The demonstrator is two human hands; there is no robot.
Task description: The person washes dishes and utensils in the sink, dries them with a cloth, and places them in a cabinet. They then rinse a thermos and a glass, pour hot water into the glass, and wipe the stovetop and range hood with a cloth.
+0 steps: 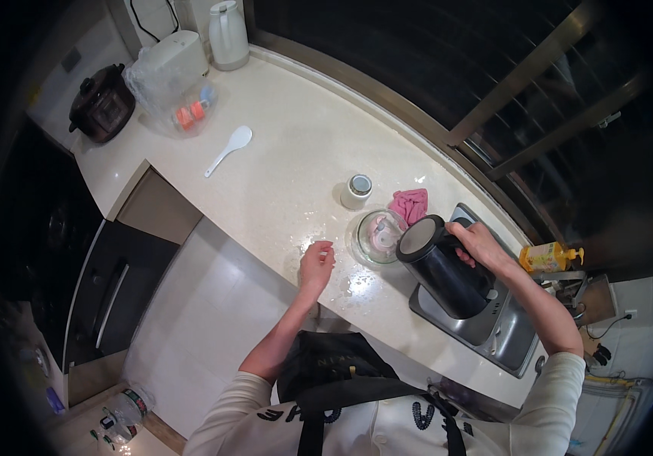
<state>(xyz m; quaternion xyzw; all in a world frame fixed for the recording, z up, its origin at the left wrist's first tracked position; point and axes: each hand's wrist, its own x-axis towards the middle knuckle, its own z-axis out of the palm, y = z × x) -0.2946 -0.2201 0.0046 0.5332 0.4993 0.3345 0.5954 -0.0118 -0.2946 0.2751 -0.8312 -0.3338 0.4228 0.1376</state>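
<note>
My right hand (pixel 476 244) grips the handle of a black electric kettle (pixel 446 273), which is tilted with its lid end beside a clear glass bowl (pixel 365 251). Inside the bowl sits a pink and whitish item (pixel 384 232), its kind unclear. Whether water runs from the kettle cannot be made out. My left hand (pixel 317 263) is over the wet counter near its front edge, fingers loosely bent and holding nothing. Behind the bowl stand a small white jar (pixel 356 192) with a grey top and a crumpled pink cloth (pixel 410 206).
A steel sink (pixel 508 336) lies beneath and right of the kettle, with a yellow pump bottle (pixel 548 256) behind. A white rice paddle (pixel 229 150), plastic bag (pixel 169 94), dark cooker (pixel 102 104), white appliance (pixel 181 51) and white jug (pixel 228 37) are farther left on the counter (pixel 292 137).
</note>
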